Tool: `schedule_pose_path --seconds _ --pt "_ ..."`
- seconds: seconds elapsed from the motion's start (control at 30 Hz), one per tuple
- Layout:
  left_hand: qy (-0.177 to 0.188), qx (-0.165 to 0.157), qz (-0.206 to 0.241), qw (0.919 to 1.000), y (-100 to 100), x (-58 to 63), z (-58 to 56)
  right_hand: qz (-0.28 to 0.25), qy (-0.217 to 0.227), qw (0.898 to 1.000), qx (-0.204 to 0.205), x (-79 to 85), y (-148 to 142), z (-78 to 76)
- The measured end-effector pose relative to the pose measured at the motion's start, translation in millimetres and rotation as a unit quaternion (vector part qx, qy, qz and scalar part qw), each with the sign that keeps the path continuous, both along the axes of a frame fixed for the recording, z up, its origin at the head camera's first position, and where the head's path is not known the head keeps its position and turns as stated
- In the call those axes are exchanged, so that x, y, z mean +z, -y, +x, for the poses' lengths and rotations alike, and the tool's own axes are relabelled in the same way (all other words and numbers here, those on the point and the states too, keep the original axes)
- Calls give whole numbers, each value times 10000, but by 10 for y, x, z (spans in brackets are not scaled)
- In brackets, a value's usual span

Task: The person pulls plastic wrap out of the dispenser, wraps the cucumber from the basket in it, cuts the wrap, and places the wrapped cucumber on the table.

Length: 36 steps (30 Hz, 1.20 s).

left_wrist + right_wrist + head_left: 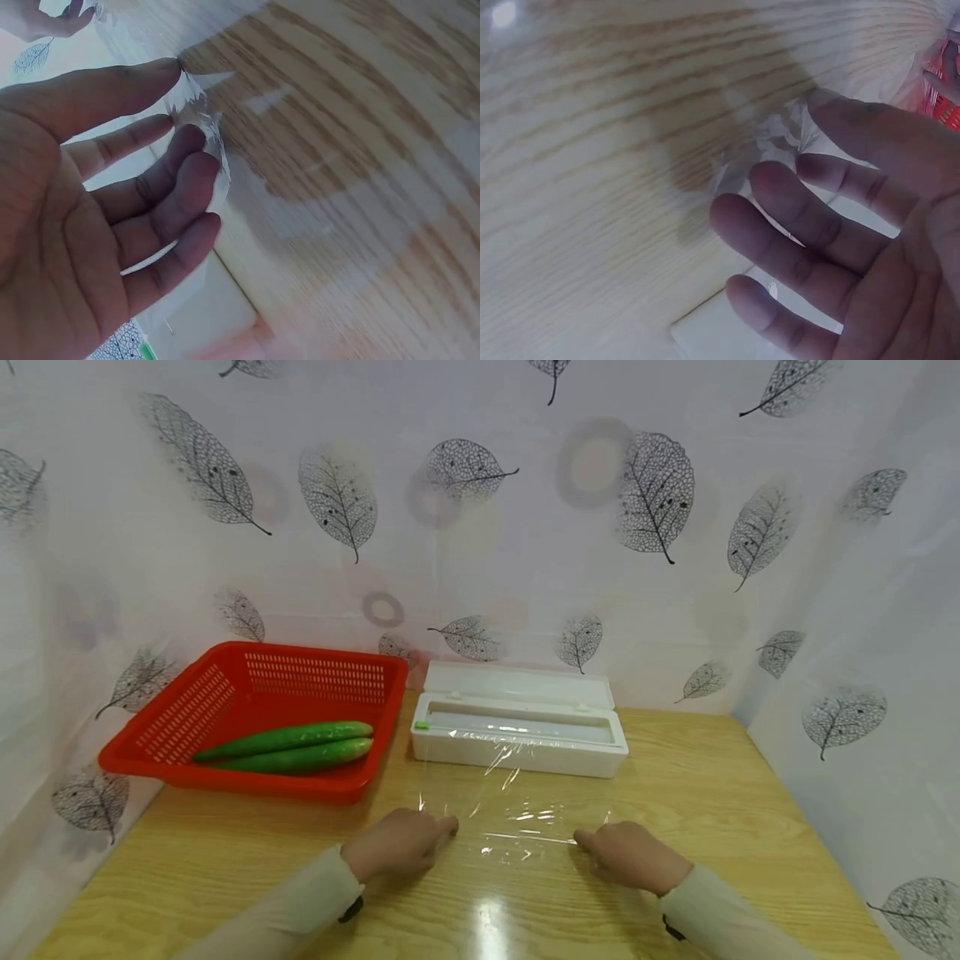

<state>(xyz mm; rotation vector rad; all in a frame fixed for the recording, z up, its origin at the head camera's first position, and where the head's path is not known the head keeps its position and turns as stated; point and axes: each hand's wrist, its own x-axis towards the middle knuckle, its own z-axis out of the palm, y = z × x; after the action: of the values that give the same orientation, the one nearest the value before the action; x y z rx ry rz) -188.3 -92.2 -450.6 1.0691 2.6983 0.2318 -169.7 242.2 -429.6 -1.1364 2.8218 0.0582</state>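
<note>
A sheet of clear cling film (525,817) stretches from a white dispenser box (517,757) toward me, above the wooden table. My left hand (397,843) pinches its near left corner. At the near right corner, my right hand (633,856) pinches the same sheet. In the left wrist view, crinkled film (196,101) bunches at the thumb and index fingertips of the left hand (97,187), the other fingers bent loosely. The right wrist view shows gathered film (776,139) by the thumb and forefinger of the right hand (855,240).
Left of the box stands a red plastic basket (255,782) holding two green cucumbers (300,747). The box's white lid (517,683) is raised at the back, and a green slider (422,725) sits at its left end. A leaf-patterned curtain (480,560) borders the table (697,777).
</note>
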Motion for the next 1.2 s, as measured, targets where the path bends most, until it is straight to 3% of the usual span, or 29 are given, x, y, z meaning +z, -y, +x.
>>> schedule_pose_path --seconds 0.13,0.3,0.43,0.57,0.67,0.73,0.83,0.93,1.1,1.2 --pt "28 11 55 10000 6 23 -6 -90 -7 10000 6 14 -2 -16" --pt "-245 -82 133 9996 29 46 -7 -27 -109 9999 53 67 -14 -63" --pt "-526 -181 54 9984 37 162 57 -196 -477 9987 17 202 -44 -179" --pt "-813 -368 -67 9960 63 500 221 -767 -1353 9873 -329 391 -87 -411" --pt "-953 -408 -218 9944 132 860 312 -1248 -2135 9665 -689 490 -133 -678" --pt "-1085 -392 -321 9928 209 1104 313 -1454 -2607 9501 -910 506 -172 -876" --pt "-1173 -228 -558 9913 367 1381 179 -1523 -2990 9324 -1345 441 -230 -1125" --pt "-1167 -26 -824 9897 561 1544 -69 -1409 -2926 9263 -1911 318 -287 -1273" --pt "-431 709 -1047 9910 920 1546 -525 -1112 -2447 9257 -2661 135 -415 -1360" --pt "-10 780 -1075 9911 1116 1436 -755 -983 -2192 9276 -2861 56 -484 -1359"
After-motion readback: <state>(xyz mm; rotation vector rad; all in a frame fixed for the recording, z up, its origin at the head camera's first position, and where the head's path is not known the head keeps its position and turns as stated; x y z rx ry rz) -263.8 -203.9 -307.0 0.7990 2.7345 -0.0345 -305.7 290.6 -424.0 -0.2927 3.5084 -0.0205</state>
